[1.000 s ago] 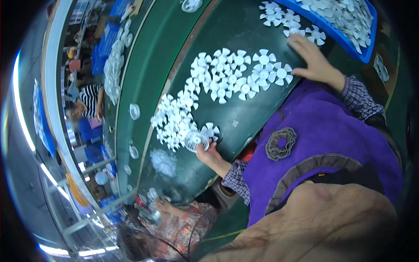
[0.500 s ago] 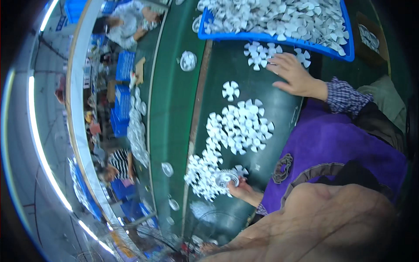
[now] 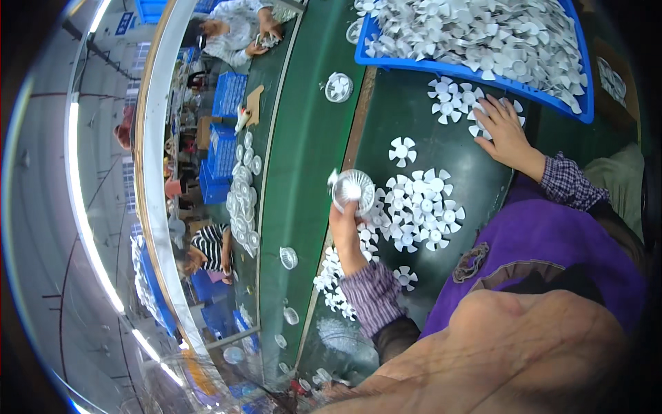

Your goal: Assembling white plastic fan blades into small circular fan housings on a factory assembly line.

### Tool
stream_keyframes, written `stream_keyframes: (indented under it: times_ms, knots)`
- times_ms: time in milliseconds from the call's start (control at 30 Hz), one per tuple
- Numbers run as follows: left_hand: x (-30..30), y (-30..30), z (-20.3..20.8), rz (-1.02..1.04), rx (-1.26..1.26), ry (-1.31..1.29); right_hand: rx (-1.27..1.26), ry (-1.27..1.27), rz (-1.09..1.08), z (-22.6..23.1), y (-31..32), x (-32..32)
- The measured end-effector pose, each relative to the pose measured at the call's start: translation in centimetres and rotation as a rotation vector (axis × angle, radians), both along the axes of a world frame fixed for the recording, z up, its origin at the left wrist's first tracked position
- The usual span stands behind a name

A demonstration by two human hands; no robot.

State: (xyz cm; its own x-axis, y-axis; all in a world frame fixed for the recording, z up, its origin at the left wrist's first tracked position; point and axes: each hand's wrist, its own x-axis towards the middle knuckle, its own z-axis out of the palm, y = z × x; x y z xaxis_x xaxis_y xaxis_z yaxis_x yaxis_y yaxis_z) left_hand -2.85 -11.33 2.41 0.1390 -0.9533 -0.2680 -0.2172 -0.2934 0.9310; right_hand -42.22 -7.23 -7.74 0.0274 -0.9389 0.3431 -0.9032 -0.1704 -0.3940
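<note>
My left hand (image 3: 347,231) grips a round, ribbed, clear fan cover (image 3: 354,191) at the inner edge of the green conveyor. Something small and white shows at its rim, and the hub looks bright. With fingers spread, my right hand (image 3: 508,136) rests palm down on a few white five-bladed fan blades (image 3: 447,107) just below the blue crate (image 3: 476,72). Part of those blades is hidden under the fingers. Between my hands lies a heap of loose fan blades (image 3: 420,210), with one single fan blade (image 3: 402,152) apart above it.
More white blades fill the crate. On the green conveyor (image 3: 303,186) sit several ribbed covers, one cover (image 3: 338,87) near its far end. Across it, two people work beside blue bins (image 3: 222,146) and a row of clear covers (image 3: 243,200). A cardboard box (image 3: 612,86) stands far right.
My left hand has lifted the fan cover from beside the lower heap and carried it up and left to the conveyor's edge. My right hand has settled onto the blades near the crate. The view has shifted.
</note>
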Motion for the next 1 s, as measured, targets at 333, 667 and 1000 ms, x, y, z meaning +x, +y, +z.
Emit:
stream_keyframes:
  times_ms: [333, 667, 1000]
  knots:
    - [-7.5, -16.6, -5.0, -0.216, 0.186, -0.006, -0.068, -0.089, 0.521, -0.8, -4.1, 7.6]
    - [-13.4, -15.8, 1.8, -0.373, -0.312, -0.946, -0.189, -0.132, 0.289, 14.7, -1.4, -13.3]
    - [-30.0, -18.7, 4.0, -0.860, -0.638, -0.616, -0.006, 0.111, 0.197, 15.5, -13.1, -19.2]
